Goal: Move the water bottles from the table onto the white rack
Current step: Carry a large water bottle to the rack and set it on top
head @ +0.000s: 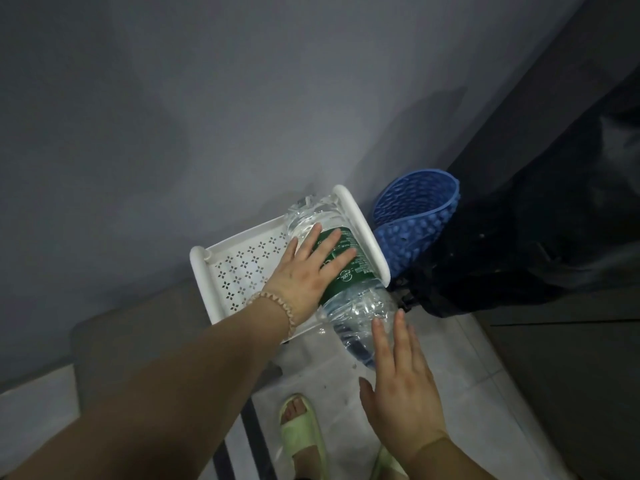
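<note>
I find one water bottle (pixel 341 271) lying along the white rack's (pixel 239 268) right edge, overhanging its near edge. My left hand (pixel 304 271) presses it flat, grip released; right hand (pixel 401 386) open alongside. Remaining bottles: cannot tell.

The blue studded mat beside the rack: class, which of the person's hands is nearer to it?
Left. The left hand lies flat on the bottle, just left of the blue studded mat. The right hand is lower, by the bottle's base.

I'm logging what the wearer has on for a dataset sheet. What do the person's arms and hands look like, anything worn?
Both forearms are bare, with no sleeves in view. The left hand has a pale pink, ruffled band around its wrist. The right hand shows no band, watch or glove. No rings are visible on the fingers.
</note>
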A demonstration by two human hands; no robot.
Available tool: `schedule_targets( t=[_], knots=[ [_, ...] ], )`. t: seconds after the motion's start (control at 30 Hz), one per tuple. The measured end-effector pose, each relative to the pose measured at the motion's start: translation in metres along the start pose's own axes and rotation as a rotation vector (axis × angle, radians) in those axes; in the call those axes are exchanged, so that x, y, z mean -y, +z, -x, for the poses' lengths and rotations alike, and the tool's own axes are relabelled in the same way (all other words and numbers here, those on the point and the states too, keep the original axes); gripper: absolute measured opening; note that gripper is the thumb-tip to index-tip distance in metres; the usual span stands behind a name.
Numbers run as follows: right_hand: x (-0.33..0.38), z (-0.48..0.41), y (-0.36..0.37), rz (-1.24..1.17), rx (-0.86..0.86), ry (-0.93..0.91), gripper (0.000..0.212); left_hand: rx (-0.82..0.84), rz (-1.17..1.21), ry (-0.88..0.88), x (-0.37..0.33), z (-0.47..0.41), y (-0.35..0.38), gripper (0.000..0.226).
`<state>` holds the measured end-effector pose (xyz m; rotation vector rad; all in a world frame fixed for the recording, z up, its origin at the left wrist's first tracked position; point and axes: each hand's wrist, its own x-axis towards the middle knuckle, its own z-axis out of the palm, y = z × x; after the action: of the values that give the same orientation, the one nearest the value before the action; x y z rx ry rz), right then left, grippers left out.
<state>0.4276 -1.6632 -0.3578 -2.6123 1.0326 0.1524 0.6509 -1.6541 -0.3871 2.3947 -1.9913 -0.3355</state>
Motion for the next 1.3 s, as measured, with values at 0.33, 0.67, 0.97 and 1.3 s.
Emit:
schedule_targets(
  t=[0.33, 0.67, 0.97, 1.3],
  knots=[
    [-0.004, 0.009, -0.005, 0.029, 0.134, -0.029, 0.108, 0.072, 0.057, -0.197, -0.021, 0.019, -0.014, 0.122],
    [0.001, 0.005, -0.020, 0.140, 0.187, -0.066, 0.097, 0.249, 0.184, -0.322, -0.044, 0.052, -0.037, 0.112],
    [-0.001, 0.021, -0.045, 0.252, 0.157, -0.196, 0.084, 0.132, 0.017, -0.354, -0.084, 0.087, -0.071, 0.101],
    [-0.036, 0.104, -0.121, 0.211, -0.060, -0.443, 0.079, -0.121, -0.102, -0.603, -0.217, 0.178, -0.120, 0.092]
  ],
)
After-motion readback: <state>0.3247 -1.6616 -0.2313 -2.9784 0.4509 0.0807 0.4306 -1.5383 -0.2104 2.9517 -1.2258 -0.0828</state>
